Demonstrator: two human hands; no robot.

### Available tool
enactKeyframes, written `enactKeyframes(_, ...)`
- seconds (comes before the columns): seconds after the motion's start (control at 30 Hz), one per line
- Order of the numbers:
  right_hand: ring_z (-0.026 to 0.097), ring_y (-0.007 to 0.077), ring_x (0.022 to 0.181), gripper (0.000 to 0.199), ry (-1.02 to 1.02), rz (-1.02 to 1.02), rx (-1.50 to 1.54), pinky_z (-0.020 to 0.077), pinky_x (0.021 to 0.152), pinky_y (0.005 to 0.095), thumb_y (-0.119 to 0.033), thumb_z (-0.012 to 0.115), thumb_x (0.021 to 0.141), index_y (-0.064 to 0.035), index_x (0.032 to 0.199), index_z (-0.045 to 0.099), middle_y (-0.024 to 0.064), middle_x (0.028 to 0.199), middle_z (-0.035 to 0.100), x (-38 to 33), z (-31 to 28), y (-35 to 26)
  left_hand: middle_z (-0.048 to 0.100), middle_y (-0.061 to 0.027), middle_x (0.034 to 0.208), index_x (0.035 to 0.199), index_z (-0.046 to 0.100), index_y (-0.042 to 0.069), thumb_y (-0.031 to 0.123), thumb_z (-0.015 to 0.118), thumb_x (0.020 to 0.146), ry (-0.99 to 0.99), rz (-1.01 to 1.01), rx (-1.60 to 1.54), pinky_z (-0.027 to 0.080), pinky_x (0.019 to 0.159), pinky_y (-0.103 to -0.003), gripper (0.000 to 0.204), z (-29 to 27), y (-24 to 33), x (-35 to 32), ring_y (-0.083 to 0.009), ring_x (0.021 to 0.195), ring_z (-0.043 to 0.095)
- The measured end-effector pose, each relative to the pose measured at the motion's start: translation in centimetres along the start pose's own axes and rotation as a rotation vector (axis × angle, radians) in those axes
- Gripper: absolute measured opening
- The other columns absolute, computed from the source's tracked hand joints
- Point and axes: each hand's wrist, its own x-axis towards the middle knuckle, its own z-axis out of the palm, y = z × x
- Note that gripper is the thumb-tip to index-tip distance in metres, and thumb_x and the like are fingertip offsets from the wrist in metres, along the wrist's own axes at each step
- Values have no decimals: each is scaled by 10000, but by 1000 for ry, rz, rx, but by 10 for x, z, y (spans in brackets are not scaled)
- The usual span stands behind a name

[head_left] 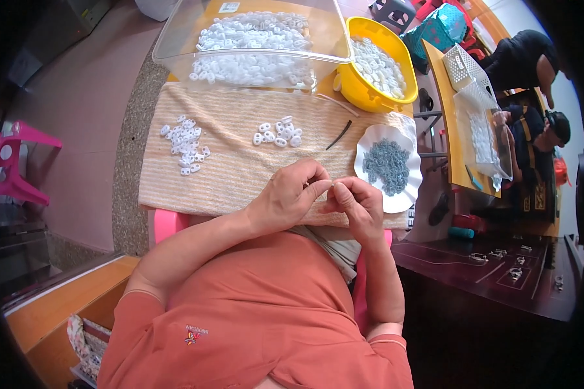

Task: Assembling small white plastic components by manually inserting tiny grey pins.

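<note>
My left hand [292, 193] and my right hand [360, 206] meet fingertip to fingertip above the near edge of a striped towel [227, 178]. Both are closed in a pinch; whatever sits between the fingertips is too small to name. Right of my right hand, a white scalloped plate [405, 198] holds a heap of small grey-blue pieces [387, 165]. Beyond my hands lies a small group of white oval plastic pieces with two holes [282, 131]. A larger pile of similar white pieces [186, 142] is farther left. A thin dark strip [339, 135] rests near the plate.
At the far side stand a clear plastic bin [175, 55] of white pieces and a yellow basin [353, 84] of more. A pink stool [19, 162] is on the floor at left. Two people work at another table [457, 142] on the right.
</note>
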Motion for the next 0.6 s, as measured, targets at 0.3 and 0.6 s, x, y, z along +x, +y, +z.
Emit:
enactKeyframes(0.3,580,111,630,195,-113,207,460,593,662,320,-144,564,963,44,945,614,68,757,608,3,-1,-2,556,-163,807,852,553,2,66,637,851,73,295,232,461,649,-406,106,0,0,2,-352,748,580)
enactKeyframes(0.6,591,91,671,96,-12,90,191,588,657,288,-44,600,923,51,941,601,51,788,604,-1,2,-5,545,-167,817,869,539,8,76,616,866,2,365,302,457,665,-406,102,-5,2,3,-358,760,575)
